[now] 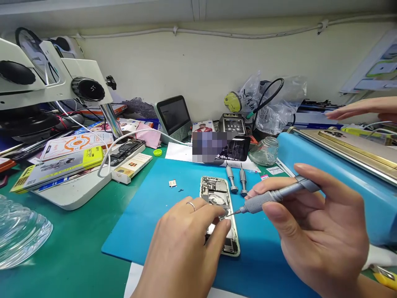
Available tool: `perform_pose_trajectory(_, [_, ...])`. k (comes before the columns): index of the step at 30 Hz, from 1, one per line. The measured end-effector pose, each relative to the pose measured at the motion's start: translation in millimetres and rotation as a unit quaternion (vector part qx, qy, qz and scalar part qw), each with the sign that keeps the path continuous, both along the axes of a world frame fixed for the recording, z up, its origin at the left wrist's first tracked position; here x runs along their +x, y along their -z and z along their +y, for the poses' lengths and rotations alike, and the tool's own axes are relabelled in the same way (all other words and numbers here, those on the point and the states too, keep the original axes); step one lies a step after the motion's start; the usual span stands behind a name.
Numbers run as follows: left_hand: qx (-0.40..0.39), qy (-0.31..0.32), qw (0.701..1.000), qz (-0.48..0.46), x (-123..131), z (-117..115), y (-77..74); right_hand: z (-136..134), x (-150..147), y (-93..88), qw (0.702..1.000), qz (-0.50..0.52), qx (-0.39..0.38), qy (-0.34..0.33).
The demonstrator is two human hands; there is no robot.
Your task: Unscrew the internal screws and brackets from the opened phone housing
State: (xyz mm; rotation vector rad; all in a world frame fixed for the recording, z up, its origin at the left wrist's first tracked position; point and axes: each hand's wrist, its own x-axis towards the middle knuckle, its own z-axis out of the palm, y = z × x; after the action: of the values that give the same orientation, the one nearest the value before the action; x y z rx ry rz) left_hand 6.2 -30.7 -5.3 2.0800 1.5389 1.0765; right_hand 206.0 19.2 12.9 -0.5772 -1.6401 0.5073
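An opened phone (pixel 217 194) lies face down on the blue mat (pixel 155 215), its inner parts showing. My left hand (pixel 186 244), a ring on one finger, rests on the phone's lower half with the fingers curled and pressing it down. My right hand (pixel 319 231) grips a grey precision screwdriver (pixel 273 196); its thin tip points left and meets the phone near my left fingertips. Two more screwdrivers (pixel 237 182) lie just right of the phone's top. A small metal part (pixel 172 183) and tiny dark bits sit on the mat to the left.
A microscope (pixel 46 78) on a white base stands at left over boxes and cables. A glass dish (pixel 18 231) sits at the near left. A small screen (pixel 174 116), a glass jar (pixel 264 151) and plastic bags stand behind. Another person's hand (pixel 362 108) reaches in at far right.
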Motion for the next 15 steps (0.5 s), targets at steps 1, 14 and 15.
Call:
perform_pose_trajectory(1, [0.001, 0.003, 1.000, -0.003, 0.1, 0.3, -0.2, 0.1, -0.1, -0.6, 1.000, 0.000, -0.001, 0.000])
perform_pose_trajectory(14, [0.005, 0.012, 1.000, -0.027, -0.4, -1.2, -1.6, -4.3, 0.1, 5.8, 0.999, 0.040, 0.035, 0.004])
perform_pose_trajectory(15, [0.005, 0.012, 1.000, -0.026, -0.3, -1.1, -1.3, -4.2, -0.4, 5.6, 0.999, 0.041, 0.034, 0.004])
